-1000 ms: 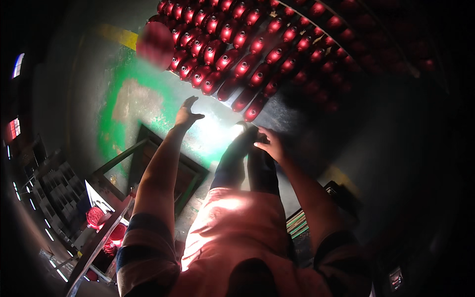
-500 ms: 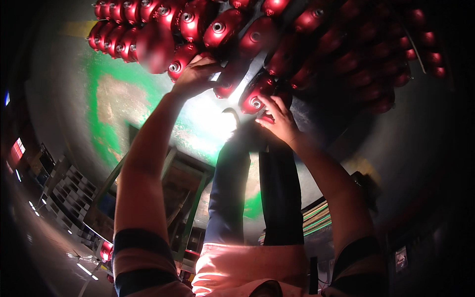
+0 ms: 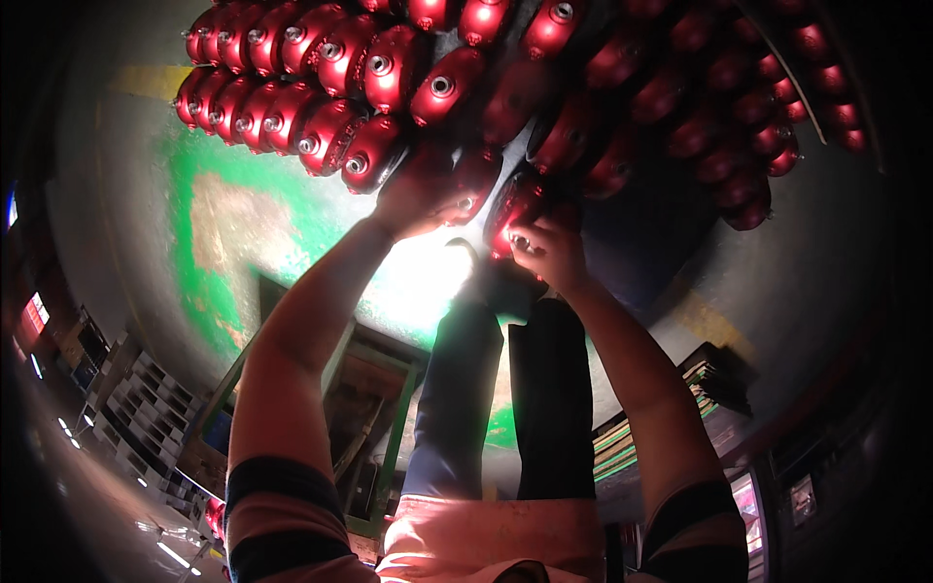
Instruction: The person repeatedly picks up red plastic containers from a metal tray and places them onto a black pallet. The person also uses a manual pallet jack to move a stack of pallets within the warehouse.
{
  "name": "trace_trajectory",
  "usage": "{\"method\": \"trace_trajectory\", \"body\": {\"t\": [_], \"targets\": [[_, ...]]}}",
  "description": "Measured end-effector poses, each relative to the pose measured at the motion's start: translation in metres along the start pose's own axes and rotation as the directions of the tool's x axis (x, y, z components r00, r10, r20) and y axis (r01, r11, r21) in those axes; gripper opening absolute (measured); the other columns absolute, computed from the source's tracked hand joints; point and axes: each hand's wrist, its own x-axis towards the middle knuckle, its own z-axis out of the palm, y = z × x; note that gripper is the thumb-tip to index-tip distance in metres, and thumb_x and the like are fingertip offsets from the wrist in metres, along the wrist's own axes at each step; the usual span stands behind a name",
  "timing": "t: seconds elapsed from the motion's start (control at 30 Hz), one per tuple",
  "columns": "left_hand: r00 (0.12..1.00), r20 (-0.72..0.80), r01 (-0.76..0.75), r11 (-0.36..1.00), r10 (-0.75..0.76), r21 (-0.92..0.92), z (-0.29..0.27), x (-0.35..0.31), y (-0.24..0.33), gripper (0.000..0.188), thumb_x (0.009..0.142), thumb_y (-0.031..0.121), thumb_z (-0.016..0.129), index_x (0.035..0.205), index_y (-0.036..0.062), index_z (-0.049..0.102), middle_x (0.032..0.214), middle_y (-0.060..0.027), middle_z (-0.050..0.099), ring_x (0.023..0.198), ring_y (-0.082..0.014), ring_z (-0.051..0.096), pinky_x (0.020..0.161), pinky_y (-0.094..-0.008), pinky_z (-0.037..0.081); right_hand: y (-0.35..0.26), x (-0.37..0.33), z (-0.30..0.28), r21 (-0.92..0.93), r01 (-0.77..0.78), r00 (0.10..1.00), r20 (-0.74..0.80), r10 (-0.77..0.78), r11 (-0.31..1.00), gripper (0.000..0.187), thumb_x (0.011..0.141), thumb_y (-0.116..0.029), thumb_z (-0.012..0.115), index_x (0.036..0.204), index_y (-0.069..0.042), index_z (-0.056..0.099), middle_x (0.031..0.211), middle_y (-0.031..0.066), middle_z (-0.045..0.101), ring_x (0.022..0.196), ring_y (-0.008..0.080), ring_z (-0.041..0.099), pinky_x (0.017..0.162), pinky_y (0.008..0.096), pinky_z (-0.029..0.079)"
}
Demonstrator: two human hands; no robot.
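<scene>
Rows of glossy red metal cylinders (image 3: 392, 68), each with a round metal neck fitting, fill the upper part of the view. My left hand (image 3: 420, 199) is closed round a red cylinder (image 3: 478, 178) at the near end of the rows; shadow hides part of its fingers. Just right of it, my right hand (image 3: 550, 249) has its fingers curled over the neck of another red cylinder (image 3: 515, 209) close to my feet. A bright patch of light washes out the floor between my hands and legs.
Green and bare patches mark the grey floor (image 3: 228, 209). A green-edged wooden frame (image 3: 389, 437) stands left of my legs. Stacked flat boards (image 3: 622, 442) lie to the right, and grey stacked blocks (image 3: 146, 398) at the far left. More red cylinders sit in shadow at upper right.
My left hand has moved right and nearer, from beside one cylinder onto another. My right hand's fingers have curled in tighter at the neck. A blurred red shape at left no longer shows.
</scene>
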Motion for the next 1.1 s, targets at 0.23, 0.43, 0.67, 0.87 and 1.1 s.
{"method": "trace_trajectory", "body": {"t": [0.23, 0.43, 0.67, 0.87, 1.1], "targets": [[0.761, 0.417, 0.645, 0.648, -0.497, -0.405, -0.092, -0.033, 0.126, 0.029, 0.080, 0.025, 0.073, 0.107, 0.0145, 0.069, 0.095, -0.0086, 0.067, 0.089, -0.0252, 0.064, 0.072, -0.0368, 0.051, -0.110, -0.041, -0.096, 0.085, 0.089, 0.991, 0.091, -0.097, 0.992, 0.030, 0.063, -0.005, 0.077, 0.091, -0.015, 0.072, 0.072, 0.0024, 0.056, 0.065, 0.0176, 0.056, 0.067, 0.0317, 0.048], [0.951, -0.096, 0.216, 0.852, -0.294, -0.477, -0.189, -0.109, 0.268, 0.029, 0.077, 0.009, 0.074, 0.106, 0.0081, 0.069, 0.099, -0.0107, 0.064, 0.093, -0.0267, 0.063, 0.077, -0.0351, 0.053, -0.265, -0.092, -0.204, 0.109, 0.163, 0.984, 0.051, -0.169, 0.981, 0.012, 0.077, -0.018, 0.069, 0.088, -0.014, 0.070, 0.075, 0.0025, 0.057, 0.066, 0.0170, 0.057, 0.064, 0.0309, 0.046], [0.850, -0.230, 0.270, 0.768, -0.473, -0.581, -0.258, -0.208, 0.435, 0.026, 0.080, 0.002, 0.071, 0.107, 0.0058, 0.070, 0.090, -0.0094, 0.066, 0.081, -0.0253, 0.065, 0.077, -0.0315, 0.052, -0.407, -0.160, -0.268, 0.142, 0.209, 0.971, 0.086, -0.222, 0.968, 0.023, 0.070, -0.002, 0.076, 0.091, -0.011, 0.073, 0.071, 0.0008, 0.055, 0.058, 0.0102, 0.056, 0.052, 0.0252, 0.045], [0.732, -0.518, 0.078, 0.808, -0.444, -0.583, -0.254, -0.308, 0.568, 0.024, 0.084, 0.006, 0.067, 0.108, 0.0030, 0.070, 0.088, -0.0090, 0.070, 0.077, -0.0237, 0.068, 0.073, -0.0318, 0.055, -0.473, -0.248, -0.268, 0.110, 0.280, 0.943, 0.155, -0.294, 0.954, 0.022, 0.067, 0.004, 0.075, 0.088, -0.003, 0.072, 0.070, 0.0007, 0.053, 0.056, 0.0078, 0.049, 0.050, 0.0240, 0.039], [0.595, -0.282, 0.455, 0.605, -0.753, -0.654, -0.254, -0.466, 0.723, 0.027, 0.090, 0.018, 0.066, 0.113, 0.0059, 0.069, 0.097, -0.0108, 0.070, 0.089, -0.0233, 0.067, 0.085, -0.0332, 0.051, -0.545, -0.347, -0.230, 0.154, 0.129, 0.848, 0.495, -0.189, 0.980, 0.020, 0.067, 0.009, 0.069, 0.085, 0.001, 0.071, 0.078, -0.0009, 0.051, 0.062, 0.0030, 0.047, 0.053, 0.0191, 0.035]]}}
